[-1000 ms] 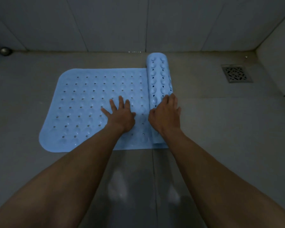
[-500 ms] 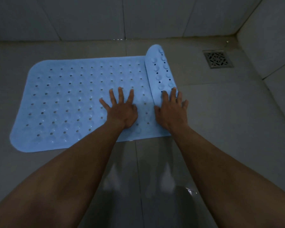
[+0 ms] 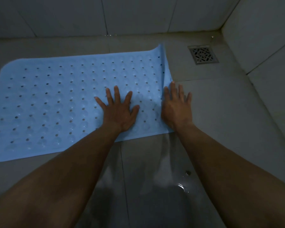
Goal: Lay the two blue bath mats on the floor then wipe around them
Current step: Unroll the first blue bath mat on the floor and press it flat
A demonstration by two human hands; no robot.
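One mat (image 3: 56,104) only is in view, laid on the floor (image 3: 229,120) with its long side run along the back wall (image 3: 138,14), probably so room is left in front for the second one (not in view). Starting at the left: that rounded end looks fully settled, no lift to be made out. Further along, the left hand (image 3: 118,111) is planted palm down on the mat, fingers straight and fanned wide, likely so the sheet is pinned and not dragged while the end gets smoothed. Next to it the right hand (image 3: 176,109) is pressed flat too, fingers straight and a bit spread, set right over the mat's right edge, so part of it is on the mat and part on bare tile. Nothing is gripped by either of the hands. Past the right hand, the mat's far corner (image 3: 161,50) is curled up off the floor a little, so pressing there would be guessed as what's called for next. To the right a drain (image 3: 203,55) is left uncovered, apart from the mat, which makes sense for runoff. Some water (image 3: 181,186) is seen on the tile by the right forearm. No cloth is seen, so wiping isn't begun yet.
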